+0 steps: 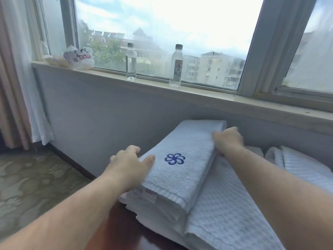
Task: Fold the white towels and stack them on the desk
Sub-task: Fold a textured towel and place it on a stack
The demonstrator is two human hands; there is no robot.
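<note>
On desk (115, 230), both hands grip blue-flower-embroidered folded towel (180, 170); tag unreadable.

A blue flower emblem (174, 159) marks the top towel (182, 159); its tag (149, 193), the right bottle's label (177, 71) and the bag's (79, 58) red print stay illegible.

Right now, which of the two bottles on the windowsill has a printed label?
The right bottle; its label carries dark characters, while the left bottle is bare and clear.
</note>
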